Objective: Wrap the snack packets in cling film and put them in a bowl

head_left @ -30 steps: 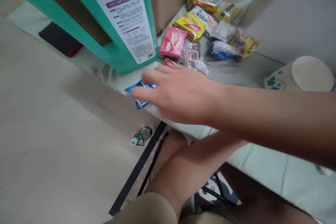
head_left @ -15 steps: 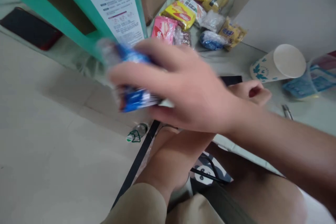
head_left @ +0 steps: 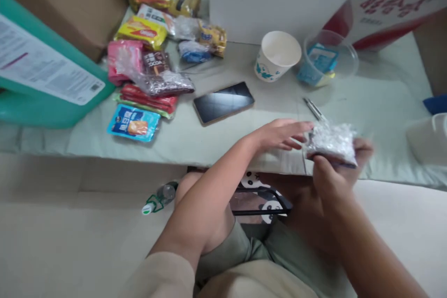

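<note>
In the head view, a crinkly, shiny snack packet (head_left: 333, 139) with a dark lower edge is gripped by my right hand (head_left: 331, 177), thumb along its near side. My left hand (head_left: 281, 134) comes in from the left with fingers stretched out. Its fingertips are close to the packet's left end; whether they touch it I cannot tell. Just behind the packet lies a pen-like silver object (head_left: 314, 109). A phone (head_left: 224, 103) rests on the cloth-covered table (head_left: 223, 142), to the left of both hands.
Several snack packs, among them a blue pack (head_left: 133, 123) and a yellow pack (head_left: 141, 32), are piled at left beside a green jug (head_left: 80, 70). A paper cup (head_left: 277, 56) and a clear plastic tub (head_left: 349, 63) stand behind. A bottle (head_left: 165, 194) is on the floor.
My right hand has swung from the left over to the right, still with a packet in it. My arms are no longer crossed. The view has turned toward the right side of the table.
</note>
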A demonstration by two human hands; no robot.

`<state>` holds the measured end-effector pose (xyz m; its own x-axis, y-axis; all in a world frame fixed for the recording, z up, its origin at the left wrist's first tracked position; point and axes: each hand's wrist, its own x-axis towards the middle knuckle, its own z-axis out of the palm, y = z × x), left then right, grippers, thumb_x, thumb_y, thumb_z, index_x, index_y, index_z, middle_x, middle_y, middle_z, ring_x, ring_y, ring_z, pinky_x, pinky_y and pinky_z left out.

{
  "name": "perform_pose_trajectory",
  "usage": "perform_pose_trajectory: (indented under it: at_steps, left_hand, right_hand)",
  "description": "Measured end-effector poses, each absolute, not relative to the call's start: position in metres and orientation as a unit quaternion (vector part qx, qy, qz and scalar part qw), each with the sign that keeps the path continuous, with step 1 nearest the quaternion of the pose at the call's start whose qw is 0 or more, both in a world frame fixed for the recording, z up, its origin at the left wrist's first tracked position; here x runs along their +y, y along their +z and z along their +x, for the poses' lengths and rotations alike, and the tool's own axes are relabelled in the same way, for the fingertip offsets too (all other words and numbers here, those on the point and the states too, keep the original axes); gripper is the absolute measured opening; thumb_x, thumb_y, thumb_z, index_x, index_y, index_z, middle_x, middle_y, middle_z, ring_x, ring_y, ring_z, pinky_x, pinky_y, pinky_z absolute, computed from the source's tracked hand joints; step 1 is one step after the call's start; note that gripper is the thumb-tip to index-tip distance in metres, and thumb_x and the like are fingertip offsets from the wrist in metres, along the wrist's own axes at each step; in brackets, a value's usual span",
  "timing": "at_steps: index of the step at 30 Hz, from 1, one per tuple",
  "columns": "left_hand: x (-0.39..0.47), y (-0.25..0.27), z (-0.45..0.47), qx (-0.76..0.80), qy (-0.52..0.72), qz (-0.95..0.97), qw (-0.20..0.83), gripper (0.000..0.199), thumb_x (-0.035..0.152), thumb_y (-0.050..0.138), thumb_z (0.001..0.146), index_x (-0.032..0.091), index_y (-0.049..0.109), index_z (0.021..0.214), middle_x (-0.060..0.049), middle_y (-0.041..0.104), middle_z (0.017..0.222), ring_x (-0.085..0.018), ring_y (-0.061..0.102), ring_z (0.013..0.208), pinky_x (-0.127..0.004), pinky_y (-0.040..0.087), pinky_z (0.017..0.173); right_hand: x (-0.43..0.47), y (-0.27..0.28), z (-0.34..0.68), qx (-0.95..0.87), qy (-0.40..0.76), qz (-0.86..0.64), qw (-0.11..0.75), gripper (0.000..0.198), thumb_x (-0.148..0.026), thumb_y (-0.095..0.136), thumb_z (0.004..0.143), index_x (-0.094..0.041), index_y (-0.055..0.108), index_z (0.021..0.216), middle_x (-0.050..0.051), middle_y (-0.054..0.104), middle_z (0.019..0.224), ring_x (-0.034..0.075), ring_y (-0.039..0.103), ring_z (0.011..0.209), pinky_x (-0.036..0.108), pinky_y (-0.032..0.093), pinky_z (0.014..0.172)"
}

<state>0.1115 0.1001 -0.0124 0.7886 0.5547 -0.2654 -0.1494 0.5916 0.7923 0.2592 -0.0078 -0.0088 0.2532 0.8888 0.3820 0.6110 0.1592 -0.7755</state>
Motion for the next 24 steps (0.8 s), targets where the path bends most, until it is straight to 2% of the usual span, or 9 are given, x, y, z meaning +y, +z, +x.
perform_pose_trajectory:
  at_steps: [2, 4, 6, 9, 12, 15, 17, 20, 24]
  left_hand:
    - [0.096, -0.013, 0.122, 0.214, 0.22, 0.358, 0.882, 0.041, 0.051, 0.078, 0.077, 0.019, 0.065, 0.099, -0.002, 0.07, 0.088, -0.015, 0.068, 0.076, -0.029, 0.054, 0.075]
    - [0.098, -0.014, 0.125, 0.227, 0.303, 0.312, 0.871, 0.042, 0.047, 0.08, 0.076, 0.02, 0.063, 0.103, -0.001, 0.07, 0.09, -0.014, 0.068, 0.078, -0.029, 0.056, 0.076]
    - [0.103, -0.017, 0.123, 0.281, 0.382, 0.295, 0.829, 0.044, 0.042, 0.081, 0.075, 0.022, 0.061, 0.109, 0.0, 0.071, 0.097, -0.015, 0.07, 0.083, -0.031, 0.058, 0.081]
    - [0.111, -0.024, 0.114, 0.36, 0.43, 0.327, 0.761, 0.051, 0.037, 0.083, 0.074, 0.029, 0.057, 0.117, 0.001, 0.07, 0.106, -0.017, 0.072, 0.091, -0.034, 0.06, 0.084]
    - [0.115, -0.029, 0.109, 0.388, 0.437, 0.36, 0.727, 0.058, 0.035, 0.085, 0.072, 0.034, 0.055, 0.121, 0.001, 0.068, 0.11, -0.016, 0.071, 0.088, -0.031, 0.06, 0.078]
    - [0.116, -0.029, 0.11, 0.384, 0.441, 0.36, 0.726, 0.052, 0.037, 0.084, 0.072, 0.034, 0.057, 0.116, 0.001, 0.068, 0.112, -0.016, 0.069, 0.085, -0.028, 0.06, 0.073]
    - [0.117, -0.026, 0.111, 0.378, 0.448, 0.347, 0.733, 0.044, 0.041, 0.081, 0.074, 0.033, 0.06, 0.112, 0.0, 0.068, 0.114, -0.016, 0.069, 0.085, -0.029, 0.06, 0.071]
    - [0.119, -0.022, 0.112, 0.38, 0.468, 0.324, 0.729, 0.039, 0.043, 0.079, 0.077, 0.032, 0.06, 0.11, 0.0, 0.068, 0.115, -0.017, 0.069, 0.089, -0.029, 0.061, 0.073]
    - [0.123, -0.023, 0.11, 0.401, 0.48, 0.321, 0.711, 0.04, 0.041, 0.081, 0.077, 0.033, 0.061, 0.111, 0.001, 0.067, 0.121, -0.016, 0.069, 0.094, -0.03, 0.061, 0.077]
  right_hand:
    - [0.006, -0.026, 0.272, -0.58, 0.121, -0.605, 0.531, 0.057, -0.05, 0.08, 0.073, -0.029, 0.039, 0.107, 0.002, 0.043, 0.105, 0.022, 0.057, 0.095, 0.039, 0.052, 0.083]
    - [0.027, -0.034, 0.279, -0.629, 0.142, -0.555, 0.526, 0.058, -0.051, 0.08, 0.072, -0.028, 0.043, 0.109, 0.005, 0.05, 0.113, 0.026, 0.059, 0.105, 0.044, 0.052, 0.091]
    - [0.044, -0.033, 0.286, -0.669, 0.144, -0.538, 0.491, 0.046, -0.051, 0.074, 0.078, -0.027, 0.05, 0.11, 0.01, 0.056, 0.124, 0.032, 0.058, 0.12, 0.051, 0.048, 0.103]
    - [0.058, -0.031, 0.309, -0.644, 0.072, -0.637, 0.417, 0.029, -0.04, 0.061, 0.087, -0.024, 0.058, 0.111, 0.016, 0.062, 0.125, 0.037, 0.057, 0.125, 0.059, 0.041, 0.11]
    - [0.066, -0.039, 0.341, -0.576, 0.033, -0.757, 0.307, 0.035, -0.036, 0.062, 0.082, -0.02, 0.063, 0.113, 0.021, 0.063, 0.119, 0.042, 0.057, 0.119, 0.064, 0.042, 0.103]
    - [0.071, -0.048, 0.362, -0.553, 0.053, -0.796, 0.24, 0.025, -0.037, 0.063, 0.079, -0.02, 0.067, 0.097, 0.02, 0.065, 0.111, 0.041, 0.059, 0.109, 0.061, 0.046, 0.094]
    - [0.071, -0.047, 0.365, -0.559, 0.065, -0.792, 0.237, 0.018, -0.036, 0.061, 0.08, -0.022, 0.065, 0.089, 0.017, 0.066, 0.103, 0.036, 0.06, 0.101, 0.055, 0.048, 0.09]
    - [0.064, -0.035, 0.352, -0.536, 0.121, -0.792, 0.265, 0.016, -0.034, 0.061, 0.082, -0.024, 0.058, 0.094, 0.009, 0.066, 0.085, 0.028, 0.061, 0.079, 0.045, 0.048, 0.077]
    - [0.055, -0.018, 0.321, -0.529, 0.248, -0.737, 0.339, 0.021, -0.035, 0.062, 0.084, -0.026, 0.051, 0.099, -0.002, 0.06, 0.068, 0.018, 0.05, 0.056, 0.034, 0.041, 0.062]
